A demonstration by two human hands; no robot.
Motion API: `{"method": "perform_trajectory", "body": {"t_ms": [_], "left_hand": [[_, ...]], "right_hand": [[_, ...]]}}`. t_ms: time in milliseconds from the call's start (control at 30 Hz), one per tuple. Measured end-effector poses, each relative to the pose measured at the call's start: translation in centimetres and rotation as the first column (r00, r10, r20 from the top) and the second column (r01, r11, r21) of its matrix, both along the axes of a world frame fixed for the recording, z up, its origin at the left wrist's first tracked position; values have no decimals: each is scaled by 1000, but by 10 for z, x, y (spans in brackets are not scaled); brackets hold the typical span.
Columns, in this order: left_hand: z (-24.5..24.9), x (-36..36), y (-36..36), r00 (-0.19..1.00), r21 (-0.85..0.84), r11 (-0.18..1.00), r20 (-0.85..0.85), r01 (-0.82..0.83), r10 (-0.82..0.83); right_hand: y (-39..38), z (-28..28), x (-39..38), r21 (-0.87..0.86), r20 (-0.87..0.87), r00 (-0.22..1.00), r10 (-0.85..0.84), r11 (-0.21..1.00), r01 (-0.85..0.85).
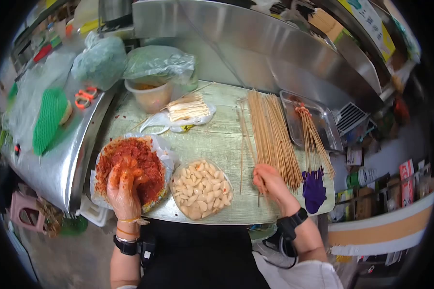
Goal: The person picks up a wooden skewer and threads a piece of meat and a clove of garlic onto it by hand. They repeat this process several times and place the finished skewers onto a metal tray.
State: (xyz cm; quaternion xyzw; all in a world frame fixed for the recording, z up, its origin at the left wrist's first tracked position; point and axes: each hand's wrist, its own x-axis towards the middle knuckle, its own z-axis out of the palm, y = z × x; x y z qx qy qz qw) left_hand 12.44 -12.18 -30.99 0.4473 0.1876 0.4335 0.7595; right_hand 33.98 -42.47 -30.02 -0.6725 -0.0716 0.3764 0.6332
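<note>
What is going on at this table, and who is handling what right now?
A person stands at a table, working with bare hands. The left hand is pressed into red, paste-coated food heaped in a plastic-lined bowl, and is smeared with it. The right hand pinches a single skewer beside the loose pile of bamboo skewers. Between the hands sit pale white pieces, heaped together. Further back lie enoki mushrooms and a metal tray.
</note>
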Motion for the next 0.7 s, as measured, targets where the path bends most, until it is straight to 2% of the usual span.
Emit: {"method": "perform_trajectory", "body": {"t_ms": [167, 267, 333, 367, 400, 433, 467, 533, 600, 633, 700], "left_hand": [[7, -2, -6, 1000, -12, 1000, -6, 2, -2], [3, -3, -4, 999, -21, 999, 23, 33, -32], [-1, -3, -3, 999, -4, 1000, 33, 10, -10], [-3, -5, -2, 999, 1, 1000, 38, -2, 2], [-3, -8, 2, 996, -34, 999, 77, 40, -37], [-1, -7, 5, 988, -64, 994, 131, 91, -82], [8, -6, 3, 989, -119, 992, 145, 49, -32], [18, -13, 12, 993, -121, 992, 118, 38, -24], [25, -21, 20, 997, -85, 996, 77, 36, -29], [27, -27, 26, 998, -67, 998, 64, 11, -7], [27, -39, 37, 998, -36, 999, 60, 5, -3]], "right_hand": [[-4, 10, -4, 43, 73, 996, -44, 998, 41], [-7, 15, -6, 77, 34, 998, -61, 995, 58], [-13, 23, -8, 296, 121, 957, -264, 930, 219], [-12, 25, -8, 446, 215, 923, -318, 873, 197], [-6, 39, -14, 490, 279, 883, -378, 847, 208], [3, 53, -21, 542, 220, 869, -444, 796, 269], [11, 62, -28, 552, 240, 872, -427, 799, 239], [25, 67, -42, 562, 258, 874, -412, 800, 211], [40, 64, -57, 482, 470, 824, -317, 874, 61], [48, 60, -60, 497, 454, 837, -306, 866, 47], [62, 49, -71, 378, 624, 762, -170, 920, -104]]}}
